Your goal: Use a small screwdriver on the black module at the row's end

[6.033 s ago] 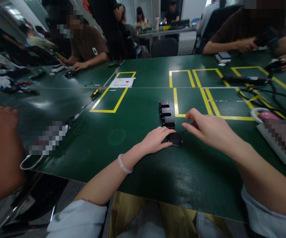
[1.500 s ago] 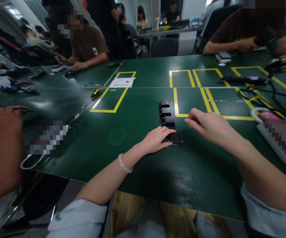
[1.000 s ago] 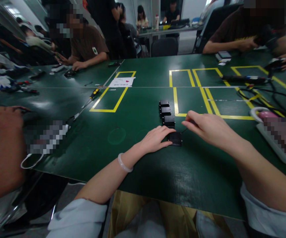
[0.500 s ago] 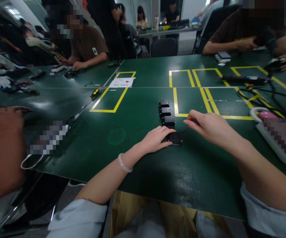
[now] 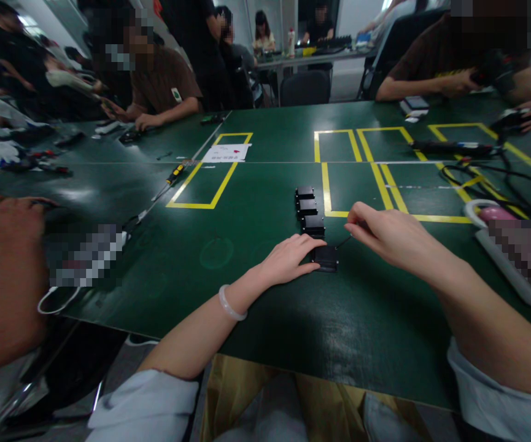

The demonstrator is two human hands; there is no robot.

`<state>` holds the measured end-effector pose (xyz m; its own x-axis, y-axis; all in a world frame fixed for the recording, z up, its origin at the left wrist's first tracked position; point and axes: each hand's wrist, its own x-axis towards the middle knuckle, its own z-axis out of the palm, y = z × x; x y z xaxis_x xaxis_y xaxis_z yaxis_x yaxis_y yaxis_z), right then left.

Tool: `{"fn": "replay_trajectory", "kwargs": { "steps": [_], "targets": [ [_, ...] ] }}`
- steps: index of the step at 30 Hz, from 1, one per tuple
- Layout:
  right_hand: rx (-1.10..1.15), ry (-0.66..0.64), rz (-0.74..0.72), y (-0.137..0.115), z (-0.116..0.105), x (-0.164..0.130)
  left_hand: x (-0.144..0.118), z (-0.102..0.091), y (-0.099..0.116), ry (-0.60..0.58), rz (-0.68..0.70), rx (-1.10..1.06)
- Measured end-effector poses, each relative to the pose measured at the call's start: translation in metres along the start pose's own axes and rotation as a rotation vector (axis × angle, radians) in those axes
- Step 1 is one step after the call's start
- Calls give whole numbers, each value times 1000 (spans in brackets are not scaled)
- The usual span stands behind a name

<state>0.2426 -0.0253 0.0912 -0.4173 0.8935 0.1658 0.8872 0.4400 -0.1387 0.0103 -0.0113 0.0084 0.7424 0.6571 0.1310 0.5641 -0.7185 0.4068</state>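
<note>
My left hand point(image 5: 288, 258) lies on the table, thumb and fingers closed around the left side of a small black box point(image 5: 326, 258). Tiny bright screw-like dots show at the box's edges. Between thumb and bent forefinger, my right hand point(image 5: 380, 232) pinches a thin dark rod-like tool point(image 5: 344, 241); its exact kind is hidden in the grip. The rod slants down to the box's upper right corner and appears to touch it. Just beyond, several similar black boxes point(image 5: 312, 222) stand in a row, the nearest partly behind my left fingers.
A white-rimmed tray point(image 5: 507, 264) stands at right, with black cables point(image 5: 518, 184) behind it. Yellow tape outlines point(image 5: 325, 190) mark the green table point(image 5: 256, 325). A yellow-black screwdriver point(image 5: 175, 175) and a paper sheet point(image 5: 227, 153) lie left. A co-worker's arm point(image 5: 10, 264) rests at far left.
My right hand has shifted slightly to the right and up, the rod still at the box's corner. My left hand and the boxes have stayed in place.
</note>
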Motion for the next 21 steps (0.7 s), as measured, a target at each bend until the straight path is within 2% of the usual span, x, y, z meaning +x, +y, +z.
{"fn": "replay_trajectory", "kwargs": {
  "steps": [4, 12, 21],
  "targets": [
    [72, -23, -56, 0, -2, -2, 0, 0, 0, -1, -1, -7],
    [-27, -10, 7, -4, -1, -1, 0, 1, 0, 0, 0, 0],
    [57, -7, 0, -3, -2, -1, 0, 0, 0, -7, -5, -11]
  ]
}}
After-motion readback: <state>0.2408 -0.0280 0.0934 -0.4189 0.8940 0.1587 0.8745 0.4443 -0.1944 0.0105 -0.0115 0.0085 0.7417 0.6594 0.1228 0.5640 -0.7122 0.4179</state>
